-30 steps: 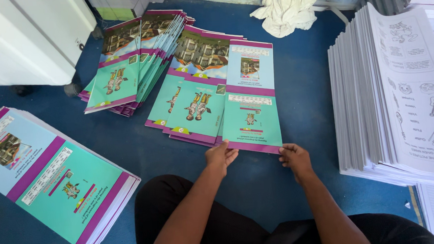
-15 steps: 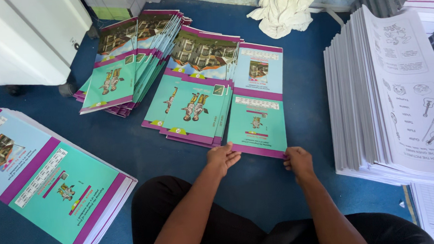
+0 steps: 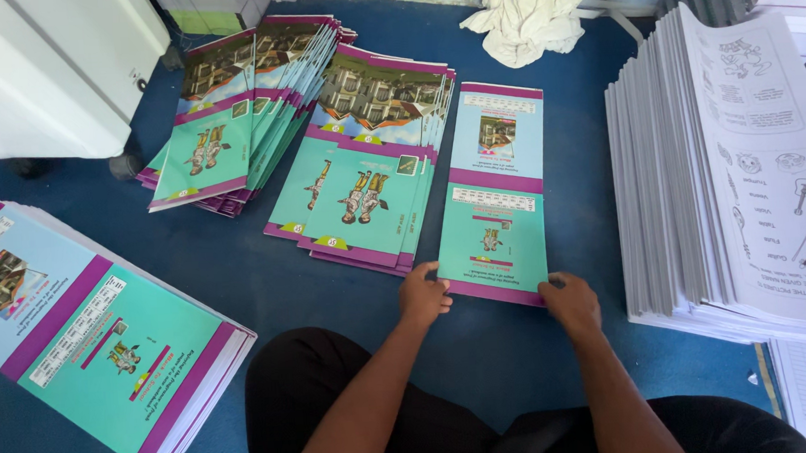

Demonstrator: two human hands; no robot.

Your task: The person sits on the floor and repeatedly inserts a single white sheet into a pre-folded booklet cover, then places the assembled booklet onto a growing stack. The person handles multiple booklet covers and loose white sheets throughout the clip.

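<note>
A teal and purple booklet (image 3: 495, 194) lies flat on the blue floor in front of me. My left hand (image 3: 422, 296) rests on its near left corner with fingers curled on the edge. My right hand (image 3: 572, 302) presses on its near right corner. Just left of it lies a fanned pile of the same booklets (image 3: 363, 164), overlapping one another. Neither hand lifts the booklet off the floor.
A second fanned pile (image 3: 231, 107) lies farther left. A thick stack of covers (image 3: 96, 325) sits at the near left. A tall stack of white printed sheets (image 3: 740, 172) stands at the right. A white cloth (image 3: 529, 8) lies at the back, a white cabinet (image 3: 45, 61) at the far left.
My hands stay on the booklet's near edge. The view has shifted slightly, with the booklet a little lower and farther right in the picture.
</note>
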